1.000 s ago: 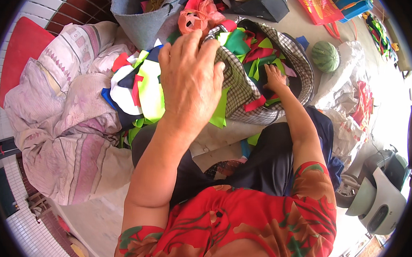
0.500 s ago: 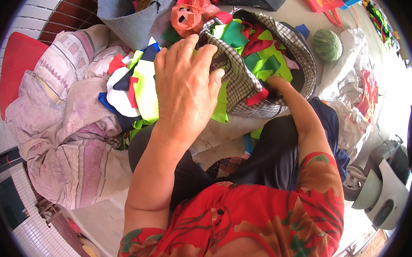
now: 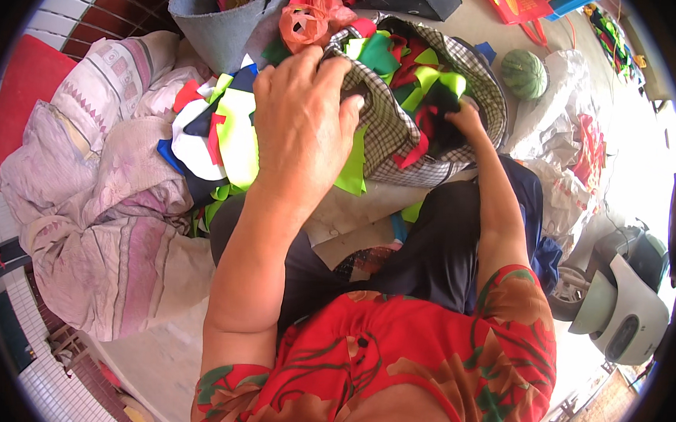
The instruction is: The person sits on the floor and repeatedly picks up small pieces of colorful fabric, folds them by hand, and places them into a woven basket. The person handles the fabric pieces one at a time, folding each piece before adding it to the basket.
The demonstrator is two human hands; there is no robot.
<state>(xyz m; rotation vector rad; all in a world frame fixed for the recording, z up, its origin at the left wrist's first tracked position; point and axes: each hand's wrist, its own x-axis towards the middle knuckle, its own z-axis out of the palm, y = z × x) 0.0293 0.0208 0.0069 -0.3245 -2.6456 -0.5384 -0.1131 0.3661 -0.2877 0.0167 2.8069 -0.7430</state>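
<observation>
A black-and-white checked cloth bag (image 3: 384,111) full of bright fabric scraps (image 3: 379,54) lies open in front of my knees. My right hand (image 3: 466,118) reaches into its right side, fingers closed on scraps, with black cloth (image 3: 449,125) and a yellow-green strip (image 3: 434,83) beside them. At the bag's left rim is my left hand (image 3: 301,115), palm down, its fingers bent but apart and the thumb spread; no held thing shows. Under and left of it lies a pile of white, navy, red and yellow-green scraps (image 3: 240,131).
A crumpled pinkish patterned blanket (image 3: 128,172) lies at the left. Behind stand a grey bucket-like container (image 3: 210,28) and a salmon-coloured mesh bundle (image 3: 308,21). A watermelon (image 3: 523,74), a white plastic sack (image 3: 557,107) and a grey-white wheeled machine (image 3: 628,314) are on the right.
My right hand has come up and slightly right in the bag, shifting the scraps; black cloth and a raised yellow-green strip now show. My left hand has barely moved.
</observation>
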